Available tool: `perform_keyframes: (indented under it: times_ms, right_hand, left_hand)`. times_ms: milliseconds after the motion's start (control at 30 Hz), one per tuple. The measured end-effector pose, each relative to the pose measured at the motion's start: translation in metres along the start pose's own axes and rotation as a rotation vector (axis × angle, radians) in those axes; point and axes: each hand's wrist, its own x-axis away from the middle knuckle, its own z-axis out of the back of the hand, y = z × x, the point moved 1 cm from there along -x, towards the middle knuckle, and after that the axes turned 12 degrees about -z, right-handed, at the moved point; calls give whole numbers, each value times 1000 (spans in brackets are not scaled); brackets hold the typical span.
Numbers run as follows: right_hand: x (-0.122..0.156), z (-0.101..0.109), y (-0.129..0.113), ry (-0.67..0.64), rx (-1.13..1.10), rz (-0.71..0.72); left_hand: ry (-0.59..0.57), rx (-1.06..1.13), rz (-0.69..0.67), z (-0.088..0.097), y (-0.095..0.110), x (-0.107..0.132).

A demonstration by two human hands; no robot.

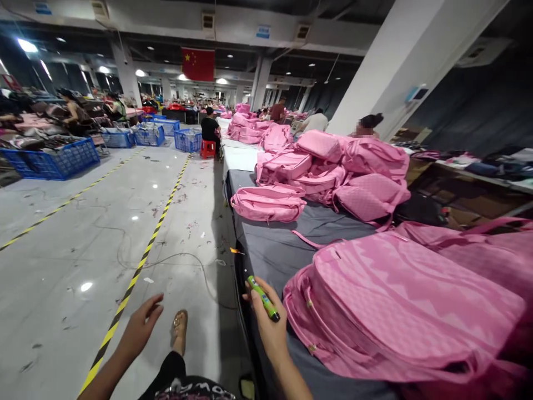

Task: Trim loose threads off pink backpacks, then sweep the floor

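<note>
My right hand (270,325) is closed around a short green stick-shaped item (264,299) with a black end and printed markings; its exact kind I cannot tell. It is held over the near left edge of a table with a dark grey cloth (266,244). Just right of that hand lies a large pink backpack (408,300) with a checked, zigzag-patterned front. My left hand (144,325) hangs over the floor, fingers apart and slightly bent, with nothing in it. A small orange item (236,251) rests at the table edge.
A single pink backpack (268,203) and a pile of pink backpacks (320,161) stand farther along the table. Blue crates (54,158) line the aisle's left side. A cable (179,255) crosses the floor. One person (210,130) sits on a red stool (207,148).
</note>
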Motion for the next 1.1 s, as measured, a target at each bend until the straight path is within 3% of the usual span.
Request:
perform_keyframes:
  times_ms: [167, 300, 400, 500, 667, 800, 933, 1100]
  right_hand:
    - [-104, -33, -21, 131, -56, 123]
    - [-158, -53, -33, 323, -104, 78]
    - [-191, -58, -32, 465, -127, -3]
    - [-228, -54, -26, 571, -124, -23]
    - [-306, -31, -13, 635, -121, 0]
    - [-376, -9, -11, 666, -182, -24]
    - [-428, 14, -23, 630, -213, -6]
    - [-449, 33, -25, 667, -152, -53]
  left_hand:
    - [-89, 60, -110, -10, -2, -166]
    - [-254, 127, -268, -34, 26, -287]
    - [-376, 171, -386, -67, 56, -364]
    - [-489, 200, -503, -114, 88, -431]
    - [-569, 156, -730, -214, 133, -534]
    - [-666, 98, -779, -291, 158, -608]
    - [-803, 47, -774, -357, 173, -661]
    - [-1050, 59, -760, -442, 182, -708]
